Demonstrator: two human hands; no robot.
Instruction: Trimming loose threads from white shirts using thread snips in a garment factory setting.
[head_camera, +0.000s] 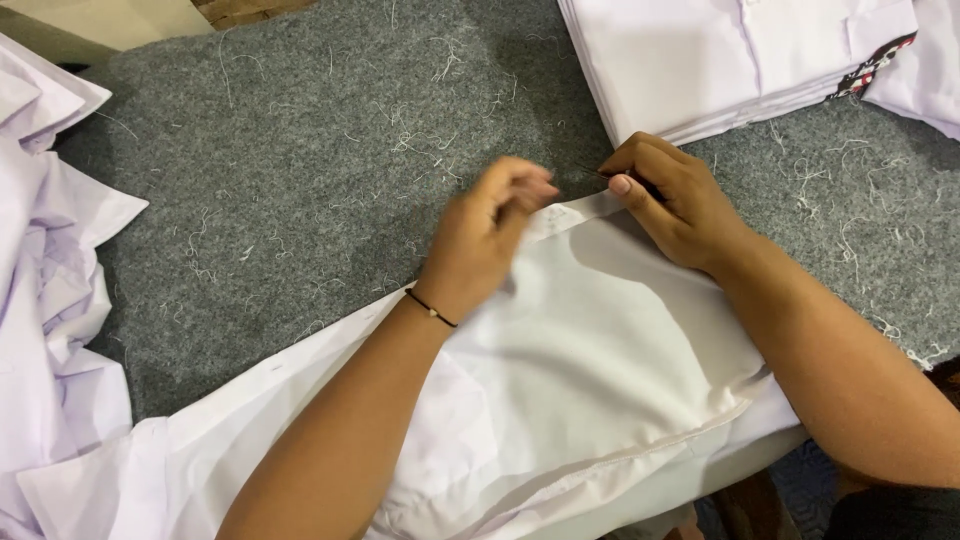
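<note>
A white garment lies spread across the near edge of the grey felt surface, its folded band edge running up toward the middle. The left hand, with a thin black cord bracelet at the wrist, rests on the cloth, its fingers curled over the band edge; the motion blur there hides how tightly the grip is closed. Just beside it, the right hand has its grip closed, thumb pressed against the fingers, pinching the end of the same band edge where it meets the felt. A small dark thing shows at its fingertips, too small to tell. Loose white thread scraps are scattered over the felt beyond the hands. At the left edge a heap of crumpled white garments sits. In the far right corner lies a stack of folded white shirts, with a red, black and white patterned label at its right side.
</note>
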